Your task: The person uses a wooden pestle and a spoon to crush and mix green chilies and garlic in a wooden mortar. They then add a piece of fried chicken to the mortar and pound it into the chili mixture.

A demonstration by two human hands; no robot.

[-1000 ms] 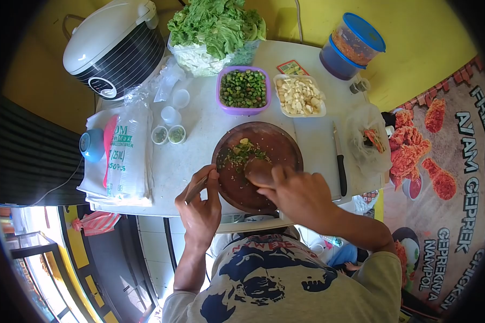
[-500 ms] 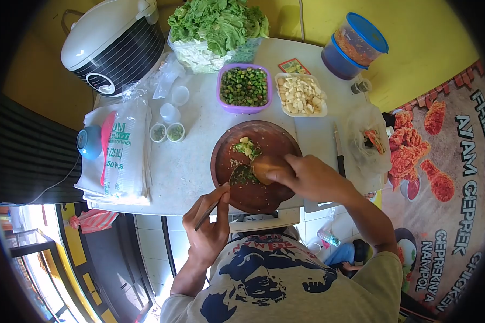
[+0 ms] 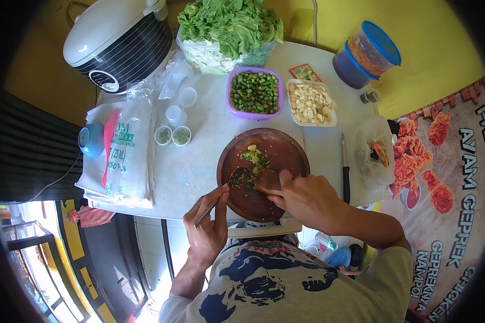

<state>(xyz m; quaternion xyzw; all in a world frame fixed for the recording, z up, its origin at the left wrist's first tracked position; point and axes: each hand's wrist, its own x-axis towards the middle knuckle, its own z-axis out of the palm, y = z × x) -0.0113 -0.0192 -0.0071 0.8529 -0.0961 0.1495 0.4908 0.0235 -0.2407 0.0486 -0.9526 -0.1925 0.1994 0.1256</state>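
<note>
near the front edge of the white table [image 3: 191, 172], a round wooden mortar [image 3: 288, 153] holds a coarse mash of green and pale bits [image 3: 256, 158], heaped around its middle with crumbs scattered over the dark wood. the person's right hand [image 3: 312, 202] is wrapped around a wooden pestle [image 3: 268, 182], whose head leans at a tilt against the lower side of the mash. the left hand [image 3: 207, 223] pinches a spoon [image 3: 239, 176] by its handle between thumb and fingers, the dark bowl resting inside the mortar just beside the pestle.

to grind well here, the pestle seems best pressed down and rolled with a turning wrist rather than struck, since the mortar looks shallow and loose bits could hop over the rim. the larger pale lumps on the far side of the heap look the least crushed and probably deserve the firmest pressure. the spoon serves best as a fence, herding stray crumbs under the pestle, though its bowl should keep clear of the pestle's head to avoid a knock. a light left hand near the rim could also steady the mortar if it slides.
</note>
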